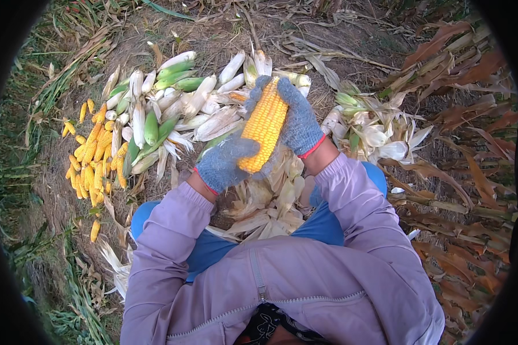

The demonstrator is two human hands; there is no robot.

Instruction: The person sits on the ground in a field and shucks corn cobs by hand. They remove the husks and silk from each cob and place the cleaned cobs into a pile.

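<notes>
A bare yellow corn cob (266, 127) is held up between my two hands, tilted with its upper end to the right. My left hand (227, 162), in a grey knit glove with a red cuff, grips the lower end. Around the upper end closes my right hand (300, 119), gloved the same way, its fingers wrapped behind the cob. Just beyond the hands lies a heap of unhusked corn ears (198, 95) in white and green husks. Stripped husks (270, 201) cover the ground between my knees.
To the left is a pile of husked yellow cobs (95, 155). A mound of loose pale husks (380, 135) sits at the right. Dry brown corn stalks (466, 190) line the right side, and green leaves (75, 282) lie at the lower left.
</notes>
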